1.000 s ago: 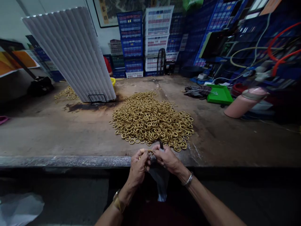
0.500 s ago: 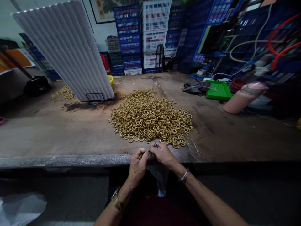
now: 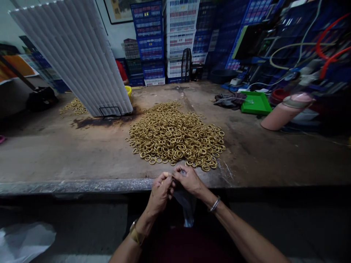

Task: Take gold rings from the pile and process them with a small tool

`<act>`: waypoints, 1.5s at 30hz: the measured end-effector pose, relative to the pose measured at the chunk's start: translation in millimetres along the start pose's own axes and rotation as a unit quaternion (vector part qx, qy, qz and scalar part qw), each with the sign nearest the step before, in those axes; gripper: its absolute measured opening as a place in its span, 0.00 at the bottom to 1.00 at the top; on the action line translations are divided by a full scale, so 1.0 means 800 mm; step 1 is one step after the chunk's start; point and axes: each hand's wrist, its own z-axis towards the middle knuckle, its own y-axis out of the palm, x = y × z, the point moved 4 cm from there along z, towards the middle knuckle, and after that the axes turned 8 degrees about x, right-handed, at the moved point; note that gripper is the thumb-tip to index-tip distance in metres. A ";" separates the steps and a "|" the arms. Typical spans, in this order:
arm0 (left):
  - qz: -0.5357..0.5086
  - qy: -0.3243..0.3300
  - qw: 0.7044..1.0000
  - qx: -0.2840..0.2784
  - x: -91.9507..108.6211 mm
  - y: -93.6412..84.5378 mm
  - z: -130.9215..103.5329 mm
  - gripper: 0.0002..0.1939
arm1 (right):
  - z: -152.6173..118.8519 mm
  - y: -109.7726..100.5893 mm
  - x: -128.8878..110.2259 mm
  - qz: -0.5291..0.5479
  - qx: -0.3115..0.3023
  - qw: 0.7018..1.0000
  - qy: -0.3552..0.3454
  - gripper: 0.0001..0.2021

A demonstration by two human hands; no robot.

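A broad pile of gold-coloured metal rings [image 3: 175, 135] lies on the worktable, just beyond my hands. My left hand [image 3: 159, 190] is closed at the table's front edge, its fingers curled round a gold ring that is mostly hidden. Against its fingertips, my right hand [image 3: 189, 181] is closed in a pinch. A thin dark sliver shows at those fingers, too small to name. Below the hands hangs a piece of clear plastic [image 3: 188, 209], partly in shadow.
A tall corrugated white panel [image 3: 74, 54] leans in a wire stand on the left, with a smaller ring heap [image 3: 73, 106] behind it. To the right are a green tray [image 3: 256, 103] and a pink cylinder [image 3: 283, 113]. Stacked crates [image 3: 150, 40] stand behind the table [image 3: 68, 153].
My left hand has turned slightly, and the ring in it shows less than before. The right hand stays close against it, with its fingers slightly shifted. The view has tilted a little.
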 end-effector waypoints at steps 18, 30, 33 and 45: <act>0.088 0.054 0.994 0.038 0.003 -0.002 0.000 0.14 | -0.020 -0.002 0.001 -0.277 -0.047 0.947 -0.156 0.07; 0.108 0.071 0.990 0.050 0.002 -0.003 -0.001 0.13 | -0.022 0.006 0.005 -0.363 -0.077 0.918 -0.141 0.08; 0.106 0.075 0.990 0.046 -0.001 -0.005 0.001 0.13 | -0.022 0.005 0.004 -0.373 -0.084 0.915 -0.130 0.09; 0.083 -0.012 0.988 -0.130 0.002 0.013 -0.050 0.14 | -0.009 -0.006 0.008 -0.441 -0.038 0.892 -0.092 0.10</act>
